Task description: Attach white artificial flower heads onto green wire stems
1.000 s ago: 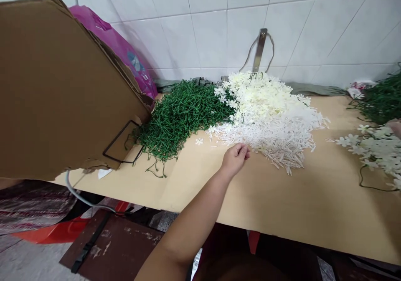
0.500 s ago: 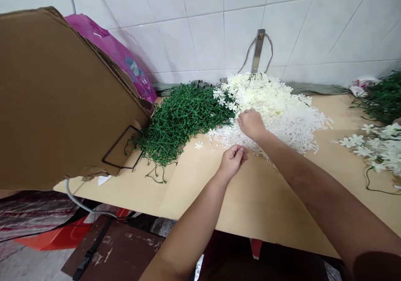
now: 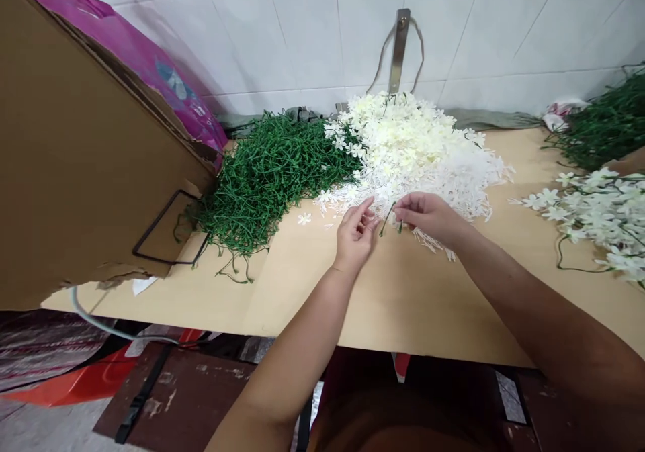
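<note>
Both hands meet over the near edge of a heap of white plastic flowers (image 3: pixel 418 150) on a tan table (image 3: pixel 383 304). My right hand (image 3: pixel 428 215) is pinched on a thin green stem piece (image 3: pixel 387 217) that hangs from its fingertips. My left hand (image 3: pixel 355 234) is just left of it, fingers curled and fingertips close together beside the stem; whether they touch it I cannot tell. A pile of green plastic stems (image 3: pixel 272 176) lies to the left of the flowers. One loose white flower (image 3: pixel 304 219) lies on the table.
A large brown cardboard sheet (image 3: pixel 85 163) leans at the left over a pink bag (image 3: pixel 146 56). Assembled flower strands (image 3: pixel 599 210) and more green stems (image 3: pixel 605 126) lie at the right. A white tiled wall (image 3: pixel 312 29) with a metal bracket (image 3: pixel 398 49) backs the table.
My right hand came in, reached into the flower heap, then drew back toward me holding a green stem. My left hand rose slightly to meet it. The view shifted downward.
</note>
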### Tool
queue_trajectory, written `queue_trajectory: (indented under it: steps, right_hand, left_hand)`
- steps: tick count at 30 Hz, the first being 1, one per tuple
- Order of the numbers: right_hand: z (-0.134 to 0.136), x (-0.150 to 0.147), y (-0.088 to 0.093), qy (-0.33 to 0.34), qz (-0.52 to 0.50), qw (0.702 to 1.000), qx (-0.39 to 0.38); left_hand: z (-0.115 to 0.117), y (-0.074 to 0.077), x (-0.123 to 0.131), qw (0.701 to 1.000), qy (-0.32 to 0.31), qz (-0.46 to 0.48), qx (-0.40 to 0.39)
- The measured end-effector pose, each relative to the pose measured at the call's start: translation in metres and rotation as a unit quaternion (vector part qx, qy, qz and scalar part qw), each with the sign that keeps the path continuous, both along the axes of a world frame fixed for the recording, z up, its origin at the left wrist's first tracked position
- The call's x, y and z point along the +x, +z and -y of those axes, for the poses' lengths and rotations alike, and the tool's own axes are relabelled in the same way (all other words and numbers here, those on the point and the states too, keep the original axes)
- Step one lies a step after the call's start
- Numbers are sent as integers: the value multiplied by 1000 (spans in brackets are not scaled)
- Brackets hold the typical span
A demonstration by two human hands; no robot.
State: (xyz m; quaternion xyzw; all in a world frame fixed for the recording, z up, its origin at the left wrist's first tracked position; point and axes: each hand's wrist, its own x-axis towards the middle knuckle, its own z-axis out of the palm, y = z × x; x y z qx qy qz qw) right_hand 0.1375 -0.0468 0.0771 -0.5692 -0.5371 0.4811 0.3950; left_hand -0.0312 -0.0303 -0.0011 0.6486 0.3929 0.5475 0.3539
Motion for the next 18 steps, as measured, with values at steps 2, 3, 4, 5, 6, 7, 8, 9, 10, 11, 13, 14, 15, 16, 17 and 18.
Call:
queue_trajectory:
  steps: [2,3,4,5,6,7,8,9,10,11,13,14,15,16,17,18]
  right_hand:
    - [14,3,-9,5,-68,997,-42]
    - [20,5,-12,-1,-102,993,-63]
    - [25,7,-15,-12,-134,988,-81]
    - [28,10,-17,-26,-164,981,-96]
    - [31,12,-19,-43,-189,975,-107]
    - [33,15,-20,-60,-209,969,-113]
    - [34,16,-21,-74,-222,965,-117]
    - [35,17,-22,-86,-228,962,-121]
    - [36,17,-23,-94,-227,961,-124]
    - [36,17,-24,-98,-221,962,-127]
    - [36,13,-25,-91,-202,966,-131]
    - [36,11,-26,-82,-194,969,-133]
    - [35,9,-27,-74,-186,970,-135]
    - [34,7,-28,-65,-178,972,-139]
    - [33,6,-29,-61,-169,974,-141]
    - [31,6,-30,-58,-153,977,-136]
  left_hand:
    - [0,-1,-1,999,-21,-31,25]
    - [-1,-2,-1,998,-35,-42,32]
    - [-1,-2,-1,997,-52,-51,37]
    - [0,-1,-1,995,-69,-60,44]
    - [0,-1,0,993,-85,-69,53]
    - [1,-1,0,990,-100,-77,64]
    - [2,-1,1,988,-110,-82,74]
    - [3,0,1,987,-115,-82,81]
    - [5,0,2,986,-117,-79,85]
    - [6,1,2,987,-116,-72,87]
    - [8,4,4,988,-113,-60,86]
    - [8,5,4,989,-112,-56,80]
    - [9,7,4,991,-108,-50,68]
    - [8,8,5,993,-100,-39,49]
    - [7,9,4,996,-86,-19,21]
    - [5,11,4,998,-66,10,-13]
